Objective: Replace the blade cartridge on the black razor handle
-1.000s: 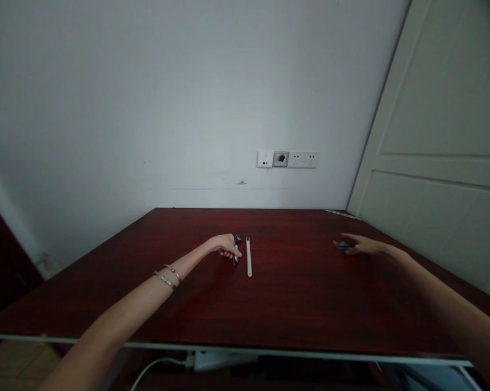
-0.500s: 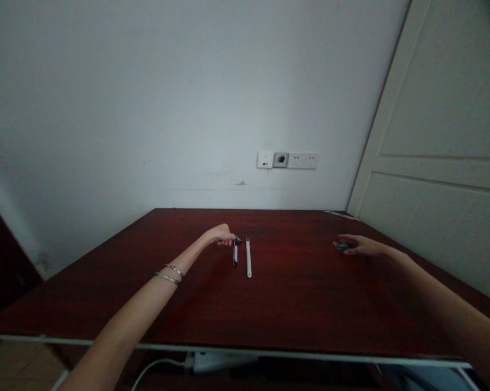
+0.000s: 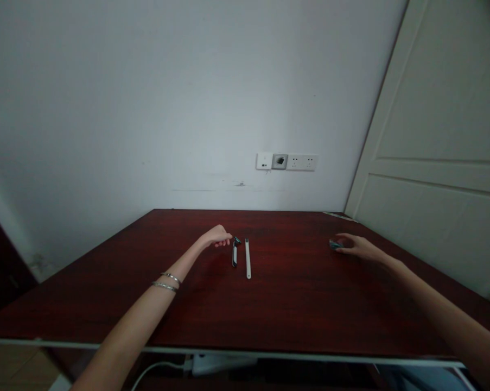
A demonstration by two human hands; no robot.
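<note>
A razor [image 3: 235,255] with a dark head and a grey-and-black handle lies on the dark red table, its head toward the wall. Just left of that head is my left hand [image 3: 217,237], its fingers curled in and a small gap between them and the razor. Right of the razor lies a slim white stick [image 3: 248,260] with a dark far tip and a small hole at its near end. Farther right, my right hand [image 3: 356,247] grips a small clear-and-teal object [image 3: 335,245] at table level; its kind is too small to make out.
The table [image 3: 293,309] has a pale front edge, and a white wall stands behind it with a row of sockets [image 3: 301,162]. A pale panelled door [image 3: 440,201] rises along the right side. Below the tabletop are a white cable [image 3: 157,365] and a white box-like item [image 3: 220,364].
My left hand has drawn slightly left, away from the razor's head, which now shows fully. My right hand has shifted a little left with the small object; the view has moved slightly.
</note>
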